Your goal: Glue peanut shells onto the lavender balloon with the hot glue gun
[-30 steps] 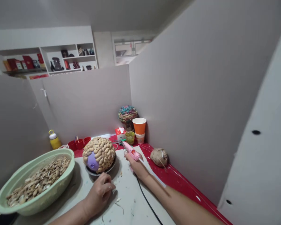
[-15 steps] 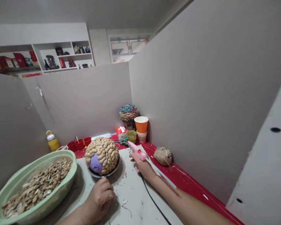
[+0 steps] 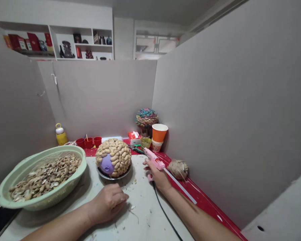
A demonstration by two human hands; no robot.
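Note:
My right hand (image 3: 157, 174) is wrapped round the grip of a pink hot glue gun (image 3: 154, 158), whose nozzle points away from me. A long glue stick (image 3: 181, 186) sticks out of its back, and a black cord (image 3: 163, 208) trails from the handle toward me. My left hand (image 3: 111, 201) rests on the board with its fingers curled in; whatever they may hold is hidden. Just beyond it, a purple ball (image 3: 106, 163), mostly covered in peanut shells (image 3: 118, 154), sits in a shallow metal bowl (image 3: 115, 177). Its bare patch with a small plug faces me.
A green basket (image 3: 43, 201) of shells stands at the left. Behind are a yellow bottle (image 3: 61, 135), red cups (image 3: 89, 143), pliers (image 3: 136, 149), a colourful mushroom-shaped piece (image 3: 146, 117) and an orange paper cup (image 3: 159, 134). A twine ball (image 3: 178, 169) lies by the right partition.
My view has turned, so the whole scene sits differently in the picture. The glue gun stays in my right hand, and my left hand remains curled near the ball.

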